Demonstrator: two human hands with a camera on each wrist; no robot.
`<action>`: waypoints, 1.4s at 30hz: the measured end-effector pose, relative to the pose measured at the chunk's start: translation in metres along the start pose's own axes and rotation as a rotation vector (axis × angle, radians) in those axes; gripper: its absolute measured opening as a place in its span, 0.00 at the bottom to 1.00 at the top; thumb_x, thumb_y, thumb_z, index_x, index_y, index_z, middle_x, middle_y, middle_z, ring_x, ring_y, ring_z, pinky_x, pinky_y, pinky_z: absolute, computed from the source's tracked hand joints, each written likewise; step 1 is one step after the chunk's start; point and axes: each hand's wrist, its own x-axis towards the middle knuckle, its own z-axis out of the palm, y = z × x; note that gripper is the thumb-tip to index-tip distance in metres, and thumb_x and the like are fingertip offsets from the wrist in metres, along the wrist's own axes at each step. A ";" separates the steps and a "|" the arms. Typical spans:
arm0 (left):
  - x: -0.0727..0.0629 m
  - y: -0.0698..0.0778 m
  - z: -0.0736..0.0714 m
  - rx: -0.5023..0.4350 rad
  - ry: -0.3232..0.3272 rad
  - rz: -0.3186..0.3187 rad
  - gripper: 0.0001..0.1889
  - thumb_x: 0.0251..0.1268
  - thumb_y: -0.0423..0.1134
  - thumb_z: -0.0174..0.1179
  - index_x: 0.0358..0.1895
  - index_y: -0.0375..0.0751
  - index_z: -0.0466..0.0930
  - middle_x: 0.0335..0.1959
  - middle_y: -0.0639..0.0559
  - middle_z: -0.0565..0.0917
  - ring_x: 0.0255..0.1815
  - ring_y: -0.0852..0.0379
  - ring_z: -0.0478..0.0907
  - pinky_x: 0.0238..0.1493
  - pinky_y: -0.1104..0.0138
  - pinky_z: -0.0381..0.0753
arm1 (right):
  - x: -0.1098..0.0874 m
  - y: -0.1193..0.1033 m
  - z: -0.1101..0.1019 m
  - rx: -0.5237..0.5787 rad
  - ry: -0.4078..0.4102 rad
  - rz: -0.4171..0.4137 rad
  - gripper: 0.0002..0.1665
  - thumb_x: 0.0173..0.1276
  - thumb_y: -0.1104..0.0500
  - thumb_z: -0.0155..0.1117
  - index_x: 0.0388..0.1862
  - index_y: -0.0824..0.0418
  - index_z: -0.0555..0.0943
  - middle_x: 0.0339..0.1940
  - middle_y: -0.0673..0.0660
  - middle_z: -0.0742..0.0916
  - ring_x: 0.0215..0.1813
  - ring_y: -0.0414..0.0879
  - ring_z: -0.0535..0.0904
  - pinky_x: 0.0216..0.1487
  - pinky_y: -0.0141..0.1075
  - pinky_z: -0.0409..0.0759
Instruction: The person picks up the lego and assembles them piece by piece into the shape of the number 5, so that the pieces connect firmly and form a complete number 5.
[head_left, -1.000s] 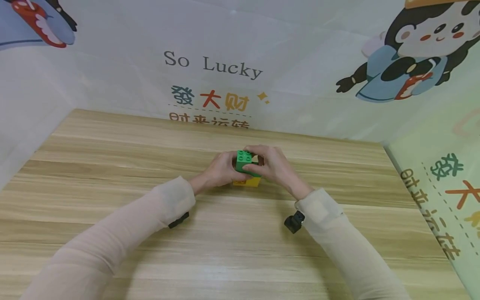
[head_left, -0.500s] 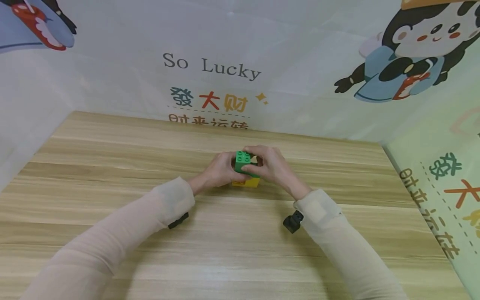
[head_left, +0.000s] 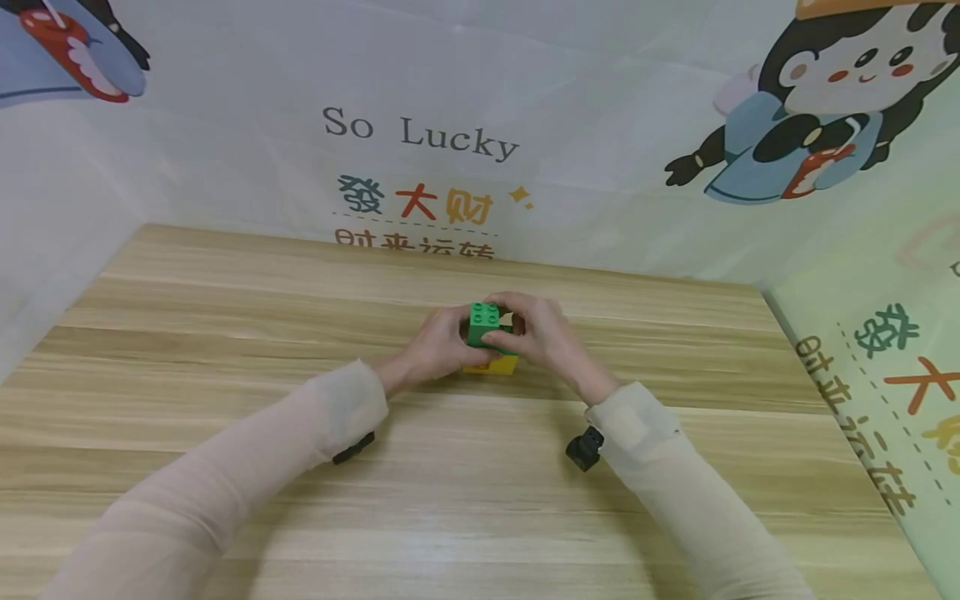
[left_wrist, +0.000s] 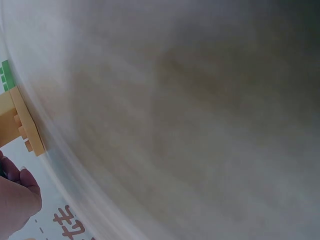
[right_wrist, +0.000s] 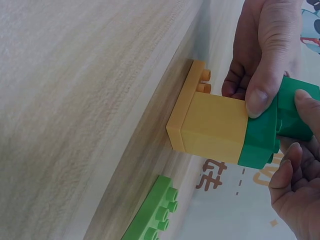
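Note:
A small stack of toy building bricks stands on the wooden table. Its base is a flat yellow plate [right_wrist: 186, 107] with studs, and a yellow block [right_wrist: 215, 127] sits on it. Above that come a lower dark green brick [right_wrist: 260, 137] and an upper green brick [head_left: 483, 321]. My left hand [head_left: 437, 343] grips the stack from the left, its thumb on the lower green brick in the right wrist view. My right hand [head_left: 546, 337] pinches the upper green brick from the right, thumb in front. Some fingers are hidden behind the bricks.
A light green studded plate [right_wrist: 155, 210] lies on the table beside the stack in the right wrist view. The wooden table [head_left: 465, 483] meets a printed white backdrop [head_left: 420, 67] at the back and sides.

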 end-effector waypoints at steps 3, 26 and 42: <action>0.000 0.000 0.001 -0.024 0.011 -0.005 0.23 0.52 0.36 0.70 0.52 0.35 0.76 0.46 0.45 0.82 0.42 0.55 0.77 0.46 0.65 0.77 | 0.001 0.000 0.000 -0.004 0.011 0.000 0.20 0.59 0.61 0.69 0.50 0.66 0.79 0.39 0.60 0.86 0.23 0.40 0.69 0.24 0.28 0.68; 0.000 0.005 0.003 -0.059 0.012 -0.098 0.27 0.53 0.38 0.69 0.56 0.34 0.72 0.49 0.43 0.80 0.45 0.53 0.76 0.48 0.63 0.77 | 0.002 0.001 -0.001 -0.050 0.033 0.023 0.22 0.56 0.60 0.71 0.50 0.66 0.80 0.43 0.60 0.86 0.33 0.45 0.74 0.35 0.37 0.75; -0.003 0.004 0.007 -0.067 0.014 -0.089 0.26 0.53 0.37 0.69 0.55 0.34 0.73 0.47 0.43 0.81 0.41 0.54 0.77 0.43 0.66 0.78 | -0.008 0.006 0.000 -0.031 0.063 0.055 0.28 0.56 0.61 0.71 0.56 0.68 0.77 0.45 0.62 0.86 0.35 0.47 0.75 0.37 0.41 0.76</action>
